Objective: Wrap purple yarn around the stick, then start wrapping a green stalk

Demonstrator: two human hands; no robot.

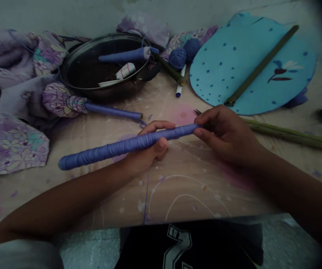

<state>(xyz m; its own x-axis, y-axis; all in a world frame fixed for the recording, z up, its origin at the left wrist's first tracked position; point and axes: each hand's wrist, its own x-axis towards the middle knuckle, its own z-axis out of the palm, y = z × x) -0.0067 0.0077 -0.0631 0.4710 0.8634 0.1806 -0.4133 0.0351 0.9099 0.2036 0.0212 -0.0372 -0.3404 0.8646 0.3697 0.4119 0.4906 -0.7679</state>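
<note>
A long stick wrapped in blue-violet yarn slants across the front of the table, its right end higher. My left hand holds it near the middle, thumb in front and fingers behind. At the right end, my right hand pinches the stick between thumb and fingers. A loose yarn strand hangs from below my left hand over the table's front edge. Behind the stick lies a shorter yarn-wrapped stick with a flowered cloth head. A dark pointed tip shows beside my right fingers.
A dark pan at the back holds a wrapped blue piece. Yarn balls, a marker and a light-blue oval board with a green stalk lie to its right. Another green stalk lies right; flowered cloth left.
</note>
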